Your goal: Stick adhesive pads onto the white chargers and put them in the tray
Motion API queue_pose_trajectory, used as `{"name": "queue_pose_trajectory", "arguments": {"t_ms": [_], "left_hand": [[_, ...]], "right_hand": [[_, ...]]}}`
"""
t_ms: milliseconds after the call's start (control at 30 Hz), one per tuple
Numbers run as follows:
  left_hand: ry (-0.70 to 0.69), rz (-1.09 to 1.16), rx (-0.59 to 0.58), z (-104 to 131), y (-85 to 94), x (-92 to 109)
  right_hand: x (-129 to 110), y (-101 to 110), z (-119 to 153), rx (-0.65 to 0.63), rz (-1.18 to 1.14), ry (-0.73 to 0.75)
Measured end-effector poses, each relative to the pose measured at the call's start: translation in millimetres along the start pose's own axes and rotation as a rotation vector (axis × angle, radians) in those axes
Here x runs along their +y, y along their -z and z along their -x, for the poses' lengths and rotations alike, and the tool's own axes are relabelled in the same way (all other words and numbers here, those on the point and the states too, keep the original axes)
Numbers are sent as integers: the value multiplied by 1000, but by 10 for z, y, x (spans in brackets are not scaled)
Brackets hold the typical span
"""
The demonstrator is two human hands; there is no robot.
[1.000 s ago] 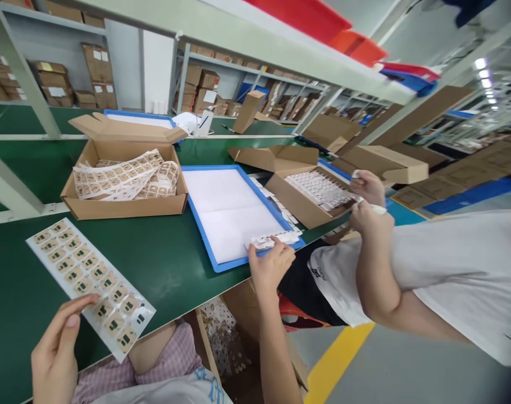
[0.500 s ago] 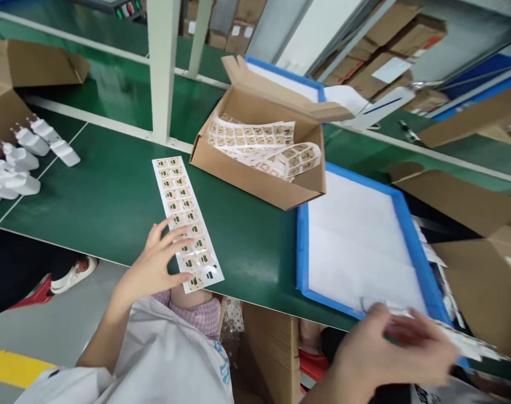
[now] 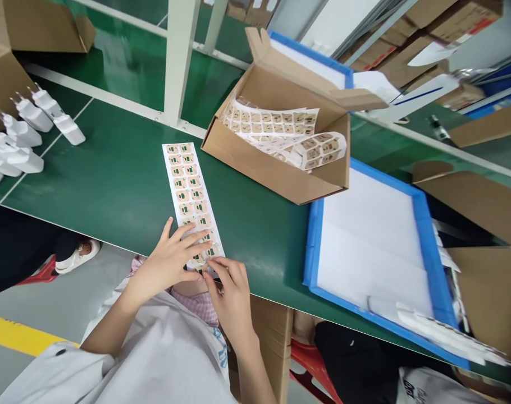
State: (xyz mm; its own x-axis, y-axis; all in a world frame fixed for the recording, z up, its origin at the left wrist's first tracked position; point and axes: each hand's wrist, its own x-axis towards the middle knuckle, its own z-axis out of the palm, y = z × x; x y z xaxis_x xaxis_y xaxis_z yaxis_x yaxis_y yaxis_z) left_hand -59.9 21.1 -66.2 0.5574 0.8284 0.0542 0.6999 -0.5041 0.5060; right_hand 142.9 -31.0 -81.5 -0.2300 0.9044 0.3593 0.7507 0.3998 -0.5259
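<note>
A white sheet of tan stickers point(image 3: 190, 182) with dark cut-outs lies on the green table, its near end at the front edge. My left hand point(image 3: 167, 264) rests on the near part of this sheet, fingers spread and thumb at the end. Against the sheet's near right corner, my right hand point(image 3: 230, 292) has thumb and index finger drawn together in a pinch at a sticker point(image 3: 202, 269). My fingers partly hide that sticker.
Behind the sheet stands an open cardboard box point(image 3: 276, 174) of sticker sheets. A blue-rimmed tray point(image 3: 373, 241) with a white lining is at the right, white pieces point(image 3: 441, 331) along its near edge. White plug adapters point(image 3: 34, 115) stand at the left. A metal post point(image 3: 177, 67) rises behind.
My right hand has moved left from the tray's near edge to the sticker sheet. My left hand stays on the sheet. The whole view has shifted slightly.
</note>
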Motion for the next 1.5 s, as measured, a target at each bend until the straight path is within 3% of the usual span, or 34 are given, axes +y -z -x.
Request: {"name": "queue_pose_trajectory", "arguments": {"t_ms": [200, 533, 733, 1000, 1100, 1200, 1267, 1333, 1433, 1500], "left_hand": [[18, 16, 0, -13, 4, 1], [86, 134, -115, 23, 241, -57], [112, 127, -106, -4, 215, -32], [158, 112, -78, -65, 202, -47], [180, 125, -108, -118, 253, -59], [166, 158, -128, -88, 305, 20], [100, 199, -68, -11, 326, 151], [13, 205, 109, 77, 330, 321], [-73, 87, 445, 148, 316, 547], [-99, 5, 574, 140, 309, 627]], "right_hand": [[-60, -16, -42, -3, -28, -49], [-47, 52, -146, -72, 68, 23], [-93, 99, -179, -136, 94, 72], [-144, 316, 13, -89, -29, 112], [-172, 412, 28, -72, -268, 14], [-284, 425, -36, 96, -605, -260], [-387, 383, -111, 266, -814, -457], [-486, 327, -185, 352, -991, -586], [-597, 268, -242, 321, -1159, -696], [-636, 256, -233, 273, -1223, -724]]}}
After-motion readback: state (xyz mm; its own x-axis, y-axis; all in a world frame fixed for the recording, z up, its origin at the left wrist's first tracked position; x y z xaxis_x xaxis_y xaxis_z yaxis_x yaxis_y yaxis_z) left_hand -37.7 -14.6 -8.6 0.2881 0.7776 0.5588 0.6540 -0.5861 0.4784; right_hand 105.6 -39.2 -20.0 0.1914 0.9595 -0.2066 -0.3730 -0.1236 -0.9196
